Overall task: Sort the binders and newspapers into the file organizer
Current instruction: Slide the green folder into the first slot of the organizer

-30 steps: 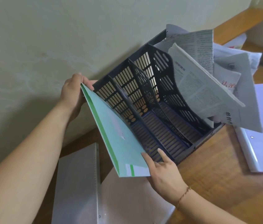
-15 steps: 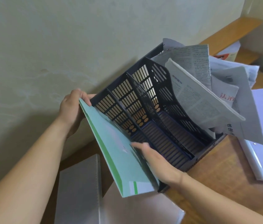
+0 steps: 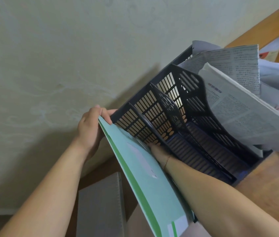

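Green binder (image 3: 145, 177) at leftmost slot of file organizer (image 3: 183, 127); left hand (image 3: 90, 129) fingers clamped on its top corner, right hand (image 3: 157, 151) reaches inside, fingers hidden, can't tell.

dark slotted plastic file organizer (image 3: 183, 127): on wooden surface (image 3: 272, 182), against wall | grey printed newspapers (image 3: 241, 106): in its 3 o'clock slot | green flat binder (image 3: 145, 177): at its 9 o'clock side | grey ring binder (image 3: 101, 206): flat at 7 o'clock

A home study corner or small office: a wooden desk (image 3: 263, 182) against a pale patterned wallpapered wall (image 3: 49, 57), holding a dark plastic file organizer (image 3: 178, 120), newspapers (image 3: 238, 100) at 2 o'clock, grey binders (image 3: 101, 206) at 7 o'clock.
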`<control>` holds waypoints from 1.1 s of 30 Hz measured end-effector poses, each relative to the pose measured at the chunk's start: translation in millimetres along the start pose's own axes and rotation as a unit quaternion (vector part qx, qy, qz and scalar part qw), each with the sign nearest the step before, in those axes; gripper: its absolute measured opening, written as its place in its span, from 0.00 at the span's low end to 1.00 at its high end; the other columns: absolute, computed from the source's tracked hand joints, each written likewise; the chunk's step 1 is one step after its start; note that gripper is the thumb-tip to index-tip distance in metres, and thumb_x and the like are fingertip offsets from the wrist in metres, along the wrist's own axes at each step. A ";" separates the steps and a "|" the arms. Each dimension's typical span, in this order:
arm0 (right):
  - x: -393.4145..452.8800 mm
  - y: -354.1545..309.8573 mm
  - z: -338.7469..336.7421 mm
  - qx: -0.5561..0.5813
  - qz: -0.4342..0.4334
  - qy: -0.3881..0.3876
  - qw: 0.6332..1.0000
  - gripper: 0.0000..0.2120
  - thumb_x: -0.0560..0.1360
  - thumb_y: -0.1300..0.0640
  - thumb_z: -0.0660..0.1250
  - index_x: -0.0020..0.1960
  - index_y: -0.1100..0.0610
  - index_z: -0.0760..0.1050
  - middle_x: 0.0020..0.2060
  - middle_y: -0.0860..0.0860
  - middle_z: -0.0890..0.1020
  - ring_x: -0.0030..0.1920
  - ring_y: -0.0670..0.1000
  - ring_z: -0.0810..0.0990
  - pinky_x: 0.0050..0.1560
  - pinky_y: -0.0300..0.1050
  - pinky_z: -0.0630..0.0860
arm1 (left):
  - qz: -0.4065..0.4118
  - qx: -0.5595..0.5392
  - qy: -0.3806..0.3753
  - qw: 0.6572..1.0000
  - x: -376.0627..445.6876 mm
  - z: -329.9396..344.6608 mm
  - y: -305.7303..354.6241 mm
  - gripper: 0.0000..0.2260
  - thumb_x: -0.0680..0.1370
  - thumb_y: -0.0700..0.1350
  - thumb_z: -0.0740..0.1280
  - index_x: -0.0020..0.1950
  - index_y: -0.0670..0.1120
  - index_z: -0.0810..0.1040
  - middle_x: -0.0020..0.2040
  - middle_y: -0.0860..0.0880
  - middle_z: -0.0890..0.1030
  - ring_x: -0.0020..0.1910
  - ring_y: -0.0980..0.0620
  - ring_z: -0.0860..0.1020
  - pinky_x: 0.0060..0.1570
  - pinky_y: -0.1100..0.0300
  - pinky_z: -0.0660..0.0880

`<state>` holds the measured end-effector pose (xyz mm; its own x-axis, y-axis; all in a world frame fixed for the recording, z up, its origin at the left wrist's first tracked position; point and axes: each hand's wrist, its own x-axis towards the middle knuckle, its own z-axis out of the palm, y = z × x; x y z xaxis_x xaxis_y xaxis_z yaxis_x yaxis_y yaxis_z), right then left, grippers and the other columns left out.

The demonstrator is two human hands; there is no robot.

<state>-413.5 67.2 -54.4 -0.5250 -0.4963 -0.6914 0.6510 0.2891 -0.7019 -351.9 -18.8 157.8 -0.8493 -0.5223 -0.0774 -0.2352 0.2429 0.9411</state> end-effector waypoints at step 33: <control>-173.6 71.7 -109.9 -0.290 -0.367 -0.114 0.876 0.34 0.69 0.69 0.59 0.64 0.36 0.68 0.59 0.32 0.77 0.62 0.35 0.74 0.61 0.33 0.72 | -0.018 0.143 0.005 0.990 -8.9 -2.5 -21.3 0.24 0.76 0.67 0.55 0.53 0.54 0.83 0.51 0.48 0.85 0.57 0.45 0.81 0.64 0.39 0.73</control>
<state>-335.9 264.0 -3.5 -0.5193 -0.8545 -0.0111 -0.2401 0.1583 -0.9578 -338.1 -21.4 139.3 -0.8336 -0.5425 -0.1036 -0.3897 0.4447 0.8065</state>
